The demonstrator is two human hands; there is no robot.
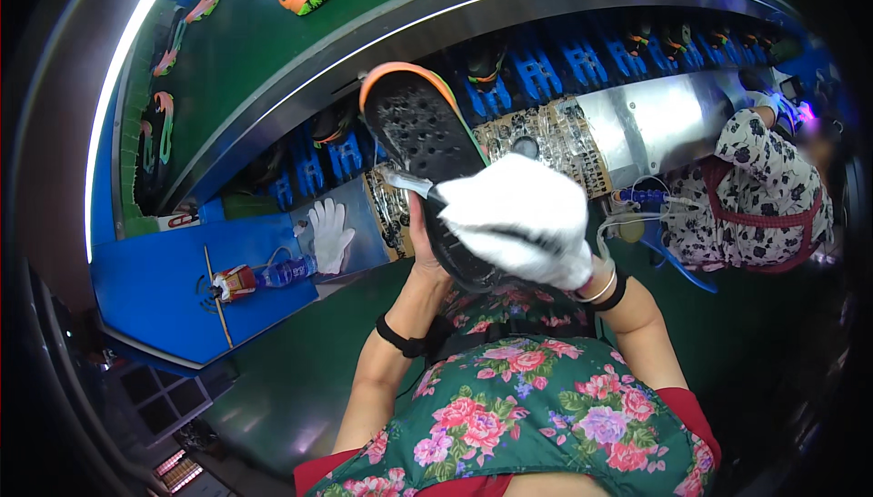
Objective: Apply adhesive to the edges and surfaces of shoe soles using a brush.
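Note:
A black clog point(414, 120) with round holes and an orange and green rim is held tilted in front of my body. My bare left hand point(424, 240) grips its side from below, fingers partly hidden behind it. My right hand point(518, 220), in a white glove, is closed around a small tool point(409, 182) with a pale flat tip and a dark handle. That tip lies across the clog's left side, near my left thumb; I cannot tell whether it is a blade or a brush. The glove covers part of the clog.
A ledge wrapped in taped cardboard point(546, 138) runs beyond the clog, with blue racks point(536, 74) behind it. Higher up, a green conveyor belt point(400, 6) carries more clogs. Leftward, a white glove point(330, 235) and a bottle point(286, 271) lie by a blue table point(164, 292). A co-worker point(737, 197) is at right.

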